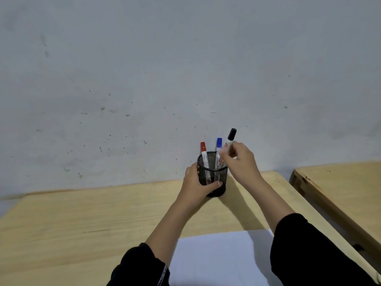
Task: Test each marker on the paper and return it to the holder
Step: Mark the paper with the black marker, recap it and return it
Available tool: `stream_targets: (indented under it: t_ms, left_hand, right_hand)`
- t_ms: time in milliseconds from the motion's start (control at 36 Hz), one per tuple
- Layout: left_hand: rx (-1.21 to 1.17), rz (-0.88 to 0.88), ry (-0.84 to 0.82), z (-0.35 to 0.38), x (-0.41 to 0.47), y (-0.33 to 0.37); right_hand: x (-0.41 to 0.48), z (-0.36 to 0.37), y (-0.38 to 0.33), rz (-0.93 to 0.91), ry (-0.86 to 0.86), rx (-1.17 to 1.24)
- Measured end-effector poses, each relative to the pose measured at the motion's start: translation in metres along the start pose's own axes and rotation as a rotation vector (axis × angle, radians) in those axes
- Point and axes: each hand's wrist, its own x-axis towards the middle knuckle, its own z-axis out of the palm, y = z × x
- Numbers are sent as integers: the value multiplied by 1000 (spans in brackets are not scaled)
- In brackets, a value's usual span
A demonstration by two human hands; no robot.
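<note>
Right fingers (223, 156) pinch black marker (229, 141) (left hand (198, 182) grips holder (214, 178)).

Both arms extended forward, left hand (195, 182) cupped, right hand (240, 162) fingers pinched

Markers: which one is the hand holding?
The black-capped marker. The right hand pinches it above the mesh holder, while the red-capped marker and blue-capped marker stand untouched inside.

A pale grey wall (144, 69), flecked with small dark marks and scuffs, fills most of the view above a light wooden table (72, 223). A second wooden surface (346, 182), possibly another table, stands just beside it on the right
</note>
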Motion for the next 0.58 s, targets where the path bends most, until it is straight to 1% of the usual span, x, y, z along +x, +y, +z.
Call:
stream_targets:
  t_ms: [167,361,444,583]
  left_hand:
    - [-31,0,18,7,7,-8]
    - [-62,-7,-13,6,11,-11]
    - [-65,-7,-16,5,13,-13]
    - [-76,-5,-29,5,12,-16]
  right_hand:
    - [2,-3,5,85,-73,8]
    - [10,-1,5,121,-156,-157]
    - [12,1,3,117,-170,-188]
    - [14,0,4,134,-154,-138]
